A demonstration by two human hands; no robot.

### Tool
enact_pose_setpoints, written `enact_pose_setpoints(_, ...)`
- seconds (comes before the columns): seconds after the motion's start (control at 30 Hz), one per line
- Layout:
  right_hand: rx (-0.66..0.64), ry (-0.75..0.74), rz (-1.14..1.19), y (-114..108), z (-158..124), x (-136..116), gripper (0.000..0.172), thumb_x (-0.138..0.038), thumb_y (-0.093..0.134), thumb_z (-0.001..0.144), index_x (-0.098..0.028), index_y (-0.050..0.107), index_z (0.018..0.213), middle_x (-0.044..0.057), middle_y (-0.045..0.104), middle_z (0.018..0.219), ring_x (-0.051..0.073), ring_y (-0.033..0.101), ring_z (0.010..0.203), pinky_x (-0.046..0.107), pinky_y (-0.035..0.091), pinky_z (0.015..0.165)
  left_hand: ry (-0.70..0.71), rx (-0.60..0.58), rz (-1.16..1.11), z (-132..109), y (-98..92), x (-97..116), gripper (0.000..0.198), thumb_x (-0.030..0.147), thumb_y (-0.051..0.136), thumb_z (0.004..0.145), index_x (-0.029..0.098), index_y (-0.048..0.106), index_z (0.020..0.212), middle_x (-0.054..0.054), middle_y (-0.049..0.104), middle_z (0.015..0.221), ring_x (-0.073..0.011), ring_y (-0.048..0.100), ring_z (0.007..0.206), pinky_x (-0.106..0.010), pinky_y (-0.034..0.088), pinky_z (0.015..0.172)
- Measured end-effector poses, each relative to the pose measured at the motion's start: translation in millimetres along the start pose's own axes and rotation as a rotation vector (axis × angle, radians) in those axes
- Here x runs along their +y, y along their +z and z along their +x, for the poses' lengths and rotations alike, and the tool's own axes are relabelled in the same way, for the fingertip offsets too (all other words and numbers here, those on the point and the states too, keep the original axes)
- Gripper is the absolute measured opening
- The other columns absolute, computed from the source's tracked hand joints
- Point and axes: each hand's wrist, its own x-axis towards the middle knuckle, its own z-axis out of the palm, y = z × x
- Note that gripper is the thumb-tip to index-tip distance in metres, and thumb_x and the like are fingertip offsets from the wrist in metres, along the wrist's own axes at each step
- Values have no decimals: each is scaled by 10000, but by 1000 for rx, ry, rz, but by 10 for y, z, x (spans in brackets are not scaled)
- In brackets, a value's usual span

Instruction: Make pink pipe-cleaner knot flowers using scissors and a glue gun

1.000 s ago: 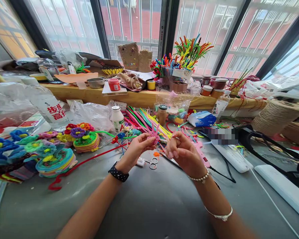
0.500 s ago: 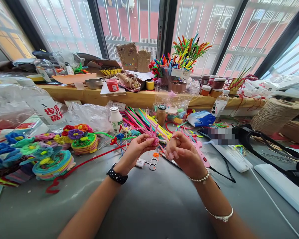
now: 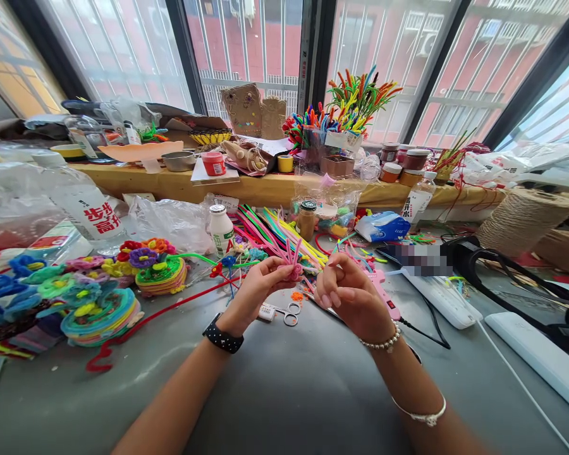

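left grip (image 3: 264,278): pinched | right grip (image 3: 348,292): raised, loosely curled | both forearms (image 3: 183,388): slanting inward from below

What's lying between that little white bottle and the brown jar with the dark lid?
In the head camera's view, a spread of coloured fuzzy stems, pink, green and yellow among them, lies between the white bottle and the brown jar.

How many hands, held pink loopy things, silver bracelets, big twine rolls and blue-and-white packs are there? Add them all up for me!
Hands: 2, left hand and right hand
Held pink loopy thing: 1
Silver bracelets: 2, beaded bracelet and bangle
Big twine roll: 1
Blue-and-white pack: 1
Total: 7
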Motion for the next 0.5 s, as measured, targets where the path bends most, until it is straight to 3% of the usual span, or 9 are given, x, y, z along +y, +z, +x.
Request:
enact_pose_setpoints(0.17, -9, 20, -77, -7, -5, 4, 226, -189, 541, 669, -233, 497, 886, -49, 464, 545, 109, 461, 544, 270, 378, 569, 5, 29, 40, 13, -11, -8, 158, 240, 648, 618, 136, 550, 687, 14, 597, 638, -93, 566, 603, -214, 456, 613)
enact_pose_setpoints(0.27, 72, 36, -233, -41, 3, 13, 152, -232, 507, 710, -230, 501, 862, -39, 471, 578, 114, 462, 575, 266, 382, 574, 17, 44, 90, 24, -33, -26, 171, 269, 646, 617, 135, 572, 694, 13, 581, 630, -78, 540, 566, -192, 433, 578)
enact_pose_setpoints(0.37, 258, 40, -581, -106, 20, 49, 85, -276, 493, 744, -207, 510, 790, -24, 473, 638, 100, 438, 567, 236, 366, 530, 54, 50, 185, 30, -58, -26, 198, 303, 630, 627, 130, 596, 717, -1, 579, 658, -82, 522, 579, -193, 421, 581)
enact_pose_setpoints(0.5, 452, -33, -1162, -200, 46, 121, 197, -333, 555, 707, -175, 534, 822, 17, 496, 723, 127, 450, 625, 240, 358, 521, 97, 22, 410, 23, -71, 13, 229, 336, 611, 633, 128, 620, 727, -12, 589, 665, -107, 520, 624, -200, 411, 585)
